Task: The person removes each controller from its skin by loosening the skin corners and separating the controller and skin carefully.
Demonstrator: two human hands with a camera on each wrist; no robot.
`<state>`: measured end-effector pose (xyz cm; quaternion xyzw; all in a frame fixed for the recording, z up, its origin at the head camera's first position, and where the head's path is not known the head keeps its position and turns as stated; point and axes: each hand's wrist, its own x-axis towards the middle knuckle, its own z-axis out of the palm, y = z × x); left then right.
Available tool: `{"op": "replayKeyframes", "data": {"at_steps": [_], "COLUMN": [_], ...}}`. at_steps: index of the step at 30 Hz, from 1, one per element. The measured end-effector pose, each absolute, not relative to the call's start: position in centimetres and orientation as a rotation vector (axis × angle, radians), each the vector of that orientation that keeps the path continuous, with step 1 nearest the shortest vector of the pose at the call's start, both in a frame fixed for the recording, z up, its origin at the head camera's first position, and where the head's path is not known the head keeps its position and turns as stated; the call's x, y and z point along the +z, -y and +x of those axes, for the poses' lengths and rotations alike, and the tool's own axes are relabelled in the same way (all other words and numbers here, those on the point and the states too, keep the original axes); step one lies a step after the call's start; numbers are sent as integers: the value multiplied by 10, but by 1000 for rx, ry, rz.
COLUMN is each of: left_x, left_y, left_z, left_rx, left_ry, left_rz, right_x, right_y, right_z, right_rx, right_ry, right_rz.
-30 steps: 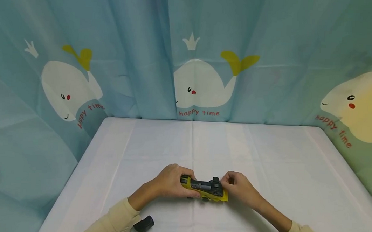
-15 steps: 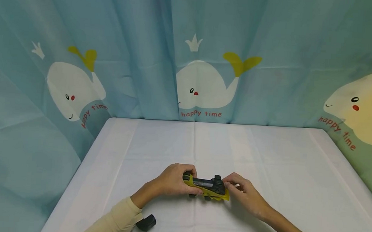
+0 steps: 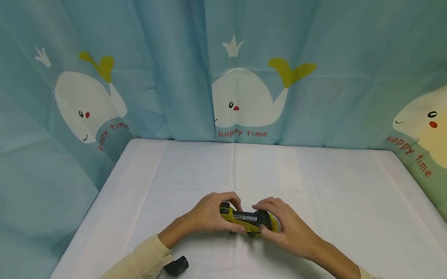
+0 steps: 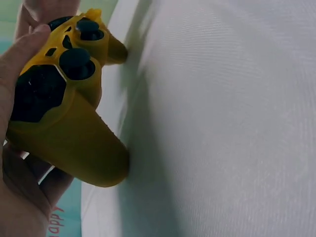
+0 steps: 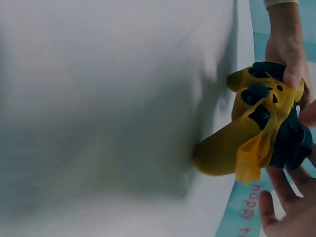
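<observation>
A black game controller (image 3: 247,218) in a yellow rubbery cover (image 4: 74,133) is held up between both hands, a little above the table. My left hand (image 3: 213,212) grips its left end, thumb on the near face and fingers behind. On the right end, my right hand (image 3: 289,227) has its thumb on the near side and its fingers curved over the far side. The right wrist view shows the cover's loose flap (image 5: 249,160) folded back there, with the black shell (image 5: 291,140) bare beside it. Two thumbsticks (image 4: 77,63) poke through the cover.
A white cloth covers the table (image 3: 191,167). Blue curtains (image 3: 174,69) with whale prints stand along its back and sides. Under the left sleeve (image 3: 141,257) a black wrist-worn piece (image 3: 177,265) juts out.
My right hand has gone from pinching at the controller's right edge to spreading round that end. My left hand keeps its grip. The yellow edge at the right end has shifted.
</observation>
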<state>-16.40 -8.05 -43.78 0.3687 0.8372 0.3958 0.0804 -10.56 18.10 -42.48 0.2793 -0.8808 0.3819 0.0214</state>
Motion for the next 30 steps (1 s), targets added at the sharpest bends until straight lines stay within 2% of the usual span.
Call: {"op": "replayKeyframes", "data": {"at_steps": [7,17,24,30], "left_x": [-439,-441,-441,-436], "left_y": [81,80,81,86], "left_z": [-163,-166,-166,-171], "left_rx": [1200,1147,1160,1320], "left_ry": [-2515,-2566,-2501,-2113], "left_rz": [1104,1119,1068,1054], "right_x": [-418,-412,-406,-410], "right_y": [-163,-163,-164,-164], "right_z": [-118,-134,-133,-125], "right_rx": [833,1134,937,811], "right_ry": [2679,2841,2886,2861], "right_rz": [994,1106,1160,1169]}}
